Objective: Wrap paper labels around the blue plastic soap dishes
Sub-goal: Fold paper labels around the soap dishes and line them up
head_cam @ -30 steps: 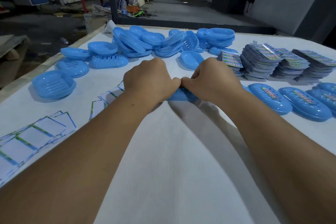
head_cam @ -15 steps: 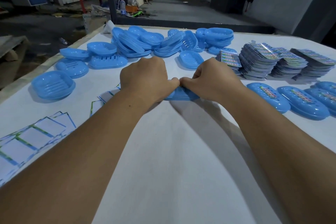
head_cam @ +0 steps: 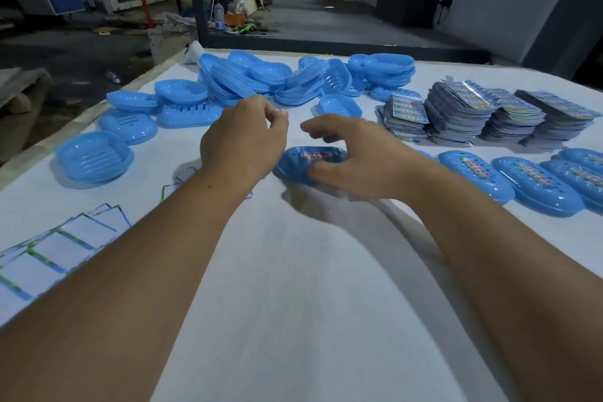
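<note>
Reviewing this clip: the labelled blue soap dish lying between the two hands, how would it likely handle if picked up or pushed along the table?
The labelled soap dish looks like thin moulded plastic, so probably stiff and light for its size. Its glossy, rounded shell suggests it could slide easily on the white table cover when pushed. It lies low and wide, so tipping or rolling seems unlikely.

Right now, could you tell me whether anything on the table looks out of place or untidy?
Mostly orderly. The unlabelled soap dishes at the far side lie in a loose, toppled heap, some tilted on edge, unlike the neat row of labelled dishes on the right. The loose labels at the near left are fanned out unevenly.
</note>
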